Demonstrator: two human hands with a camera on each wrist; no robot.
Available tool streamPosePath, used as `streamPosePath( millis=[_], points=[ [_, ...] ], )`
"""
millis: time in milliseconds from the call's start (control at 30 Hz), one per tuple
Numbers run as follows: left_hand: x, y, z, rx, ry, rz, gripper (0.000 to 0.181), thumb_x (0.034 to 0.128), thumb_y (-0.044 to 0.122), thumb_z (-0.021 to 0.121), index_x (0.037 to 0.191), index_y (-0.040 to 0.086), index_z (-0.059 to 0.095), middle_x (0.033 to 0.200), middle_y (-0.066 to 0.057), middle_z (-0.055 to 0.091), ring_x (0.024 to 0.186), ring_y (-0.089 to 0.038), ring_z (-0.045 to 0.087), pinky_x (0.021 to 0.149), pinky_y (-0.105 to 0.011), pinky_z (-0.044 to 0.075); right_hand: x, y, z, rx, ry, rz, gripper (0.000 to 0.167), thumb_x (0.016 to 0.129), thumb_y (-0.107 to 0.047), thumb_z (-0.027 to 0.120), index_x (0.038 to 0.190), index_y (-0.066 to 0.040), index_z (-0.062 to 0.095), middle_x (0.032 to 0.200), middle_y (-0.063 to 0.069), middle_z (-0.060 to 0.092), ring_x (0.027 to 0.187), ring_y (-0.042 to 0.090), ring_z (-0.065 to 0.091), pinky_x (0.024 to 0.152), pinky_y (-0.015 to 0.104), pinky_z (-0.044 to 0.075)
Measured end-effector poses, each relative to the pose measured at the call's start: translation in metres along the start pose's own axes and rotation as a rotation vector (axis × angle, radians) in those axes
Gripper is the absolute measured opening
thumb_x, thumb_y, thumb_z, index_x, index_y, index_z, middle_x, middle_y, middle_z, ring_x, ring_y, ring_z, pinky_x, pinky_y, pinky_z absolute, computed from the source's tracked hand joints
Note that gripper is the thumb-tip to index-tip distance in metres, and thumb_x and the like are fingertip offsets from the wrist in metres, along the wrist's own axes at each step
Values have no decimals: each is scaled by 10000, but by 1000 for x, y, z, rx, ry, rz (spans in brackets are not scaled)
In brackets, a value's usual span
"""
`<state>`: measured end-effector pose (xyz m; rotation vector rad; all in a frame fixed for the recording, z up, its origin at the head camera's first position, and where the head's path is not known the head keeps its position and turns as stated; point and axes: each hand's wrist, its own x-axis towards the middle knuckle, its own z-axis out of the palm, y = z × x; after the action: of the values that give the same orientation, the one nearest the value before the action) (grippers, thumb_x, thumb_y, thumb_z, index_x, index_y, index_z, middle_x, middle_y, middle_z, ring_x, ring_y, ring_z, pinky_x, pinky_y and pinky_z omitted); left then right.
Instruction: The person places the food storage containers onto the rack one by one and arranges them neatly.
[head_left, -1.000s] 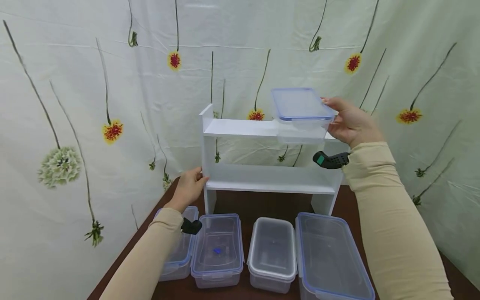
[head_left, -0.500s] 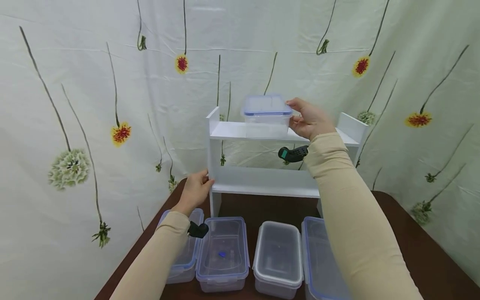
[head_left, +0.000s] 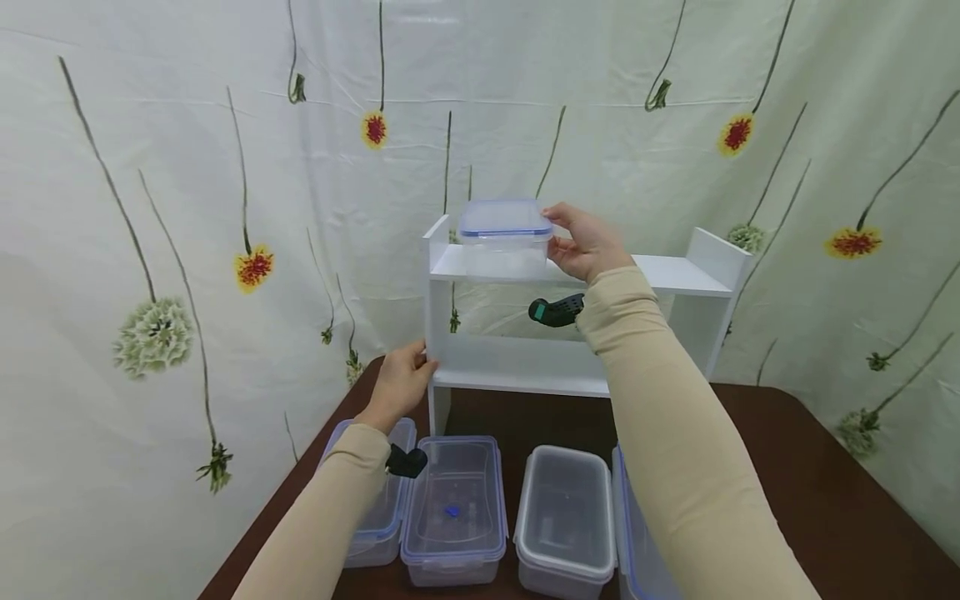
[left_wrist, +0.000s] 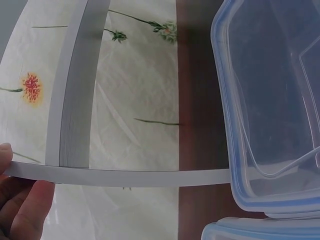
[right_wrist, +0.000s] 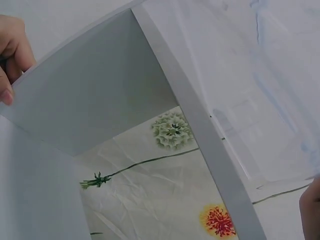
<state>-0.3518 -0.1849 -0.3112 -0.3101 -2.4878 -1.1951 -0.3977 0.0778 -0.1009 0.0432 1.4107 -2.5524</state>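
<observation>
Right hand point(head_left: 588, 243) grips a blue-rimmed container point(head_left: 504, 242), upper centre, left hand point(head_left: 401, 382) grips a white shelf point(head_left: 517, 365) by its side, left of centre

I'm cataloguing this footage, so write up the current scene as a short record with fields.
Left hand: pinches the left panel of the white shelf
Right hand: holds a lidded container at the top board's left end; contact with the board unclear
Row on table: two blue-rimmed containers, a white-rimmed container, then another blue-rimmed container, left to right
Backdrop: flower-printed cloth
</observation>
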Motion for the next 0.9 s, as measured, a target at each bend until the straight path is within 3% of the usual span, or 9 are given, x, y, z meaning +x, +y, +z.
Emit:
streamPosePath(
  millis=[167,433,900],
  points=[
    [0,2,-1,-7,0,-9,516,1014,104,578,1503,14,439,1409,-251,561,1269,-377,587,991,-500,539,6,7,7,3,-5,-9,433,969,-67,609,1380,-118,482,1225,97,490,923,113,539,550,132,426],
    [0,3,-1,9,5,-7,508,1012,109,584,1495,17,454,1412,-240,562,1267,-368,591,1002,-499,533,14,17,14,-11,9,-7,211,959,-62,630,1153,-101,556,1105,94,530,851,102,533,540,121,429],
    [-1,3,0,8,15,-19,530,1016,115,578,1506,-4,415,1455,-232,526,1267,-351,597,967,-468,560,20,22,21,-59,54,9,140,961,-105,654,1061,-100,555,1001,56,546,728,85,502,532,126,463]
  ],
)
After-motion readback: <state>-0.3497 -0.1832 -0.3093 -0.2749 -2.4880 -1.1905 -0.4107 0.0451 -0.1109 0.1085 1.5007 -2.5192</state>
